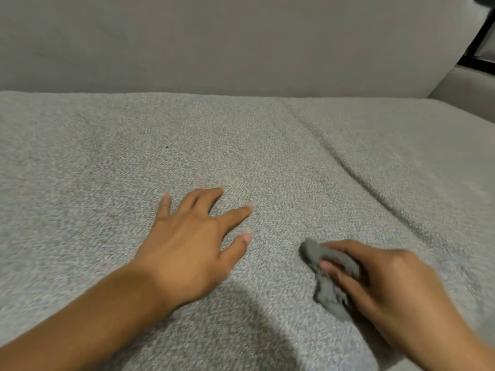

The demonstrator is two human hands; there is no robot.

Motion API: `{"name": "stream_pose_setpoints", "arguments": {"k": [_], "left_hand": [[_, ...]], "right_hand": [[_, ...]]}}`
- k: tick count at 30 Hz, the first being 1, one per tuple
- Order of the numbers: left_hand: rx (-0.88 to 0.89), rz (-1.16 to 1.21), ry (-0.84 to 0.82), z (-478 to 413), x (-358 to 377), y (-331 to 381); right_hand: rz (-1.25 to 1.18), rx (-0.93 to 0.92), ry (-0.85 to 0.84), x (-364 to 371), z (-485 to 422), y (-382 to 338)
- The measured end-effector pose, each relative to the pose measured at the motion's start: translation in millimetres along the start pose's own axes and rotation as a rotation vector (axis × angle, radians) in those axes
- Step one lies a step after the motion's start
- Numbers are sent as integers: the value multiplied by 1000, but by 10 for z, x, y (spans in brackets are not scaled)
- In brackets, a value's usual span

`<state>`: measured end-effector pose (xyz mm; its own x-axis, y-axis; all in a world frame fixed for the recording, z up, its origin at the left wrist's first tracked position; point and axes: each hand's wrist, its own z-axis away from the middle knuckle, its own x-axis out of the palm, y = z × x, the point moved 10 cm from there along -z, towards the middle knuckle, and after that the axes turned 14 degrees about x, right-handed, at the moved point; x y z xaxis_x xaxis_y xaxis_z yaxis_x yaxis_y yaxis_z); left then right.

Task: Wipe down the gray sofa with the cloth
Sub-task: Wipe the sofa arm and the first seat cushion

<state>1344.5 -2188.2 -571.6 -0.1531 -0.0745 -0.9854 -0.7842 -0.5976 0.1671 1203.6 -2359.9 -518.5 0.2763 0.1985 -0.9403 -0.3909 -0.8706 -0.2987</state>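
Two bare hands are low over the gray sofa [107, 162]. The left hand [192, 247] lies palm down on the wide seat cushion [80, 210], near the middle of the view, its fingers [235, 214] straight, spread and released, grasping nothing. To its right and a little nearer, the right hand [383, 279] holds a small, dark gray cloth [328, 290]. That hand's fingers [345, 279] curl over the bunched fabric and grasp it against the cushion. One wad of the cloth sticks out past the fingertips on the far left side, and a rumpled tail trails toward the near edge. The two hands are apart, with bare cushion between them.

Just right of the cloth, a seam [361, 180] runs from far left to near right and divides this cushion from the next. A tiny dark speck [167, 147] sits on the cushion beyond the left hand. The smooth backrest [214, 41] rises along the far side, and a black bar [482, 36] shows in the far right corner.
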Motion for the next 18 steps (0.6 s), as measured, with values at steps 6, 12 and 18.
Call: {"name": "stream_pose_setpoints", "arguments": {"k": [6,12,18], "left_hand": [[0,58,38,-17,-11,-36],[-1,77,39,36,-11,-58],[15,42,70,-296,-42,102]], "right_hand": [[-192,-301,-378,339,325,-900],[53,-122,-35,187,-334,-301],[94,-133,-142,288,-193,-399]]}}
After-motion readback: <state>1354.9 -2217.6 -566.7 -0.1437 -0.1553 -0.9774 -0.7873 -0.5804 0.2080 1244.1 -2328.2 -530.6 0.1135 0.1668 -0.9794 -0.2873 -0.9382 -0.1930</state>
